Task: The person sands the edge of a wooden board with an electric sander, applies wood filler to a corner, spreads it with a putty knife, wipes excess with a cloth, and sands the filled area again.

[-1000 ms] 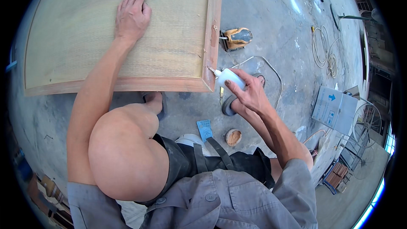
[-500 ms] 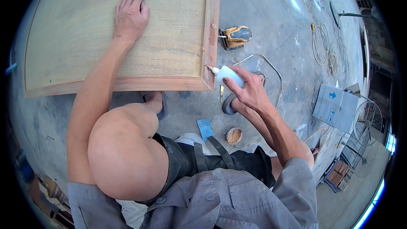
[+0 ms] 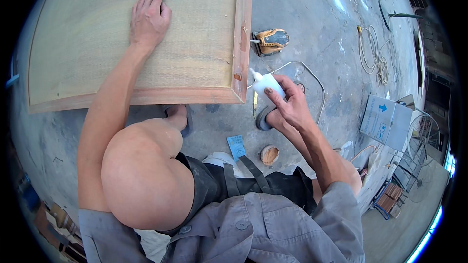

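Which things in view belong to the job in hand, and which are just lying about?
In the job:
white bottle, in the right hand
wooden panel, under the left hand
perhaps the tub of brown paste

Apparently lying about:
coiled cable
box with blue print
fan

Wooden panel [image 3: 195, 44], far end cut off
Your right hand [image 3: 292, 102] hides part of the white bottle [image 3: 267, 85]; the panel, part of your left foot [image 3: 178, 110].

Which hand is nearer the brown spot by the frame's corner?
Right hand: it holds the white bottle right of the brown spot. The left hand rests on the panel, farther off leftward.
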The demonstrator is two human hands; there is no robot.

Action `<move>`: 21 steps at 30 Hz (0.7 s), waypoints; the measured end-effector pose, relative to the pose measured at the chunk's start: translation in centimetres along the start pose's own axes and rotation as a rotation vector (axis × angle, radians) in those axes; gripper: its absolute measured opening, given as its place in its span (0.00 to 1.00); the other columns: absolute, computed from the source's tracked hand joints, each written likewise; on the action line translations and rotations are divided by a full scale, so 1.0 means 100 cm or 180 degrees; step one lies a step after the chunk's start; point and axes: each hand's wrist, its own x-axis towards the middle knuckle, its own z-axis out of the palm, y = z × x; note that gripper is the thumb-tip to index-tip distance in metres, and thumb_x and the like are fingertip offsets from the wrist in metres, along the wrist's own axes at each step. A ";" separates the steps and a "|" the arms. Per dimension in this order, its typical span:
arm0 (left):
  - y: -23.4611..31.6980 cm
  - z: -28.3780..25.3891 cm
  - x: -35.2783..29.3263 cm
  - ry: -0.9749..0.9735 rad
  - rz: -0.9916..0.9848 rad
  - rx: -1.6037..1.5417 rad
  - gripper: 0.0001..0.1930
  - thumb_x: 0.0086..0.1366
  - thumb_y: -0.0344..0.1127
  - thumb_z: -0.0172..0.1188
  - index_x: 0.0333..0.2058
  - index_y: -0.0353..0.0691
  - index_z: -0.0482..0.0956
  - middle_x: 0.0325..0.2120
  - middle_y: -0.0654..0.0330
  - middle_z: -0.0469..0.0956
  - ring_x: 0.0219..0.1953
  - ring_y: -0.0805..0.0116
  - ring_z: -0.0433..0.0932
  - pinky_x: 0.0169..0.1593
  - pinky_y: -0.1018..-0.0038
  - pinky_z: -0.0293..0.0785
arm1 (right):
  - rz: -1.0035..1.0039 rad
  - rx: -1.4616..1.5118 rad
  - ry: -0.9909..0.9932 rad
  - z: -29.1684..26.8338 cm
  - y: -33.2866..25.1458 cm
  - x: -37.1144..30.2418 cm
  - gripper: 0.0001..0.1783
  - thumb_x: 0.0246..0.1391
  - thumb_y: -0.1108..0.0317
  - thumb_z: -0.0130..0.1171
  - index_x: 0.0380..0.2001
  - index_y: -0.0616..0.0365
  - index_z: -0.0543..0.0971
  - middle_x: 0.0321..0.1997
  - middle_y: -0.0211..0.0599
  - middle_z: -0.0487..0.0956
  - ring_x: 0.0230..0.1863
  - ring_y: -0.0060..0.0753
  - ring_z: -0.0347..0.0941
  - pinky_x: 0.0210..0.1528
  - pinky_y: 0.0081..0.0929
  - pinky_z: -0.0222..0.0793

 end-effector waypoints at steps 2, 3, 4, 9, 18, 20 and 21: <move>-0.002 -0.003 0.000 -0.0014 -0.0008 -0.0048 0.21 0.72 0.36 0.52 0.60 0.38 0.77 0.63 0.54 0.75 0.68 0.52 0.69 0.72 0.58 0.61 | -0.0146 0.0384 0.0155 0.004 0.011 -0.004 0.18 0.65 0.64 0.66 0.53 0.63 0.77 0.45 0.38 0.84 0.49 0.26 0.78 0.52 0.29 0.73; -0.003 -0.004 0.000 -0.0021 -0.0009 -0.0069 0.21 0.71 0.36 0.52 0.60 0.37 0.77 0.63 0.54 0.75 0.68 0.52 0.69 0.72 0.58 0.61 | -0.0220 0.0581 0.0232 0.008 0.019 -0.009 0.18 0.65 0.66 0.66 0.52 0.63 0.76 0.45 0.37 0.83 0.48 0.25 0.78 0.51 0.29 0.73; -0.004 -0.006 -0.001 -0.0017 -0.0013 -0.0069 0.21 0.71 0.35 0.52 0.60 0.37 0.77 0.63 0.54 0.75 0.68 0.52 0.69 0.71 0.58 0.62 | -0.0080 0.0575 0.0250 0.010 0.028 -0.014 0.17 0.65 0.66 0.66 0.51 0.63 0.76 0.44 0.37 0.83 0.47 0.24 0.78 0.51 0.29 0.73; 0.000 -0.001 0.003 0.0077 0.0060 -0.0246 0.20 0.68 0.33 0.54 0.56 0.36 0.79 0.60 0.52 0.77 0.65 0.52 0.71 0.70 0.55 0.64 | 0.0353 -0.0492 0.0299 0.025 0.072 -0.071 0.15 0.63 0.65 0.67 0.46 0.60 0.74 0.41 0.39 0.82 0.44 0.31 0.79 0.47 0.31 0.74; -0.002 0.001 0.004 -0.0017 0.0189 -0.0281 0.20 0.68 0.32 0.54 0.56 0.32 0.78 0.60 0.47 0.76 0.66 0.48 0.70 0.71 0.53 0.62 | 0.1025 -0.2337 -0.0958 0.034 0.231 -0.154 0.24 0.51 0.56 0.70 0.47 0.54 0.75 0.35 0.47 0.80 0.40 0.48 0.78 0.49 0.40 0.76; 0.003 -0.001 0.005 -0.0047 0.0254 -0.0242 0.20 0.68 0.32 0.54 0.57 0.32 0.78 0.61 0.47 0.76 0.66 0.48 0.70 0.71 0.53 0.62 | 0.1238 -0.2499 -0.1428 0.027 0.240 -0.153 0.23 0.51 0.56 0.70 0.46 0.54 0.76 0.35 0.48 0.81 0.40 0.48 0.79 0.48 0.40 0.76; -0.001 -0.006 0.005 -0.0053 0.0254 -0.0164 0.20 0.68 0.32 0.54 0.57 0.32 0.78 0.61 0.47 0.76 0.66 0.47 0.70 0.70 0.53 0.62 | 0.1268 -0.2558 -0.1634 0.026 0.242 -0.148 0.22 0.51 0.57 0.69 0.46 0.54 0.76 0.35 0.48 0.81 0.40 0.49 0.79 0.48 0.41 0.76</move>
